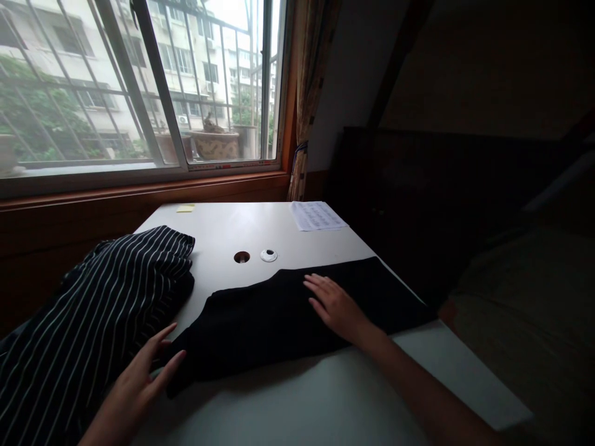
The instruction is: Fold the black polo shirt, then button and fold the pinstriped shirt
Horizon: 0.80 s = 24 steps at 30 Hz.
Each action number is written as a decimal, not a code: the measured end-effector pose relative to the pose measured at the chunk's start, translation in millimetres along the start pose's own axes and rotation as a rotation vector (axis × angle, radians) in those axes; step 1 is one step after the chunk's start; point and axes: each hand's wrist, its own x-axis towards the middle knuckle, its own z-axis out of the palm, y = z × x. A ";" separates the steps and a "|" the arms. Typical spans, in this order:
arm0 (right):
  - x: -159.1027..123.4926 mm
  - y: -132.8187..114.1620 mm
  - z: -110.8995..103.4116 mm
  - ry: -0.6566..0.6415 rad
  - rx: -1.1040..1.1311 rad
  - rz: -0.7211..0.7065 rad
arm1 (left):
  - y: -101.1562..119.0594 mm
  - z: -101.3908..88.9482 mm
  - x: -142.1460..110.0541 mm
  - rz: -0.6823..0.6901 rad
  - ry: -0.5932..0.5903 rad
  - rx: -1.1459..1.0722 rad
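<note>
A black garment (264, 322), folded into a long strip that looks like a pair of trousers, lies across the white table (223, 229). My right hand (332, 303) rests on its upper middle with the fingers stretched out. At the garment's left end is my left hand (144, 378), thumb and fingers spread apart around the narrow edge; whether it touches the cloth is hard to tell. Beside that hand, a black garment with white stripes (125, 279) lies heaped over the table's left side.
Printed sheets (318, 215) lie at the far right corner, and a yellow sticky note (186, 208) at the far left. Mid-table are a round cable hole (242, 257) and its white cover (268, 255). Behind stand a barred window (186, 93) and a curtain (309, 93).
</note>
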 end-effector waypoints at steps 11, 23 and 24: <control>144.9 -107.7 89.7 -0.127 0.345 -0.232 | 14.2 3.8 -5.0 -0.059 -0.007 -0.201; 167.4 -118.8 101.4 -0.194 0.317 -0.273 | 11.3 9.1 -8.8 -0.067 0.035 -0.137; 169.0 -118.2 102.1 -0.193 0.316 -0.263 | 11.1 7.6 -8.2 -0.071 0.034 -0.131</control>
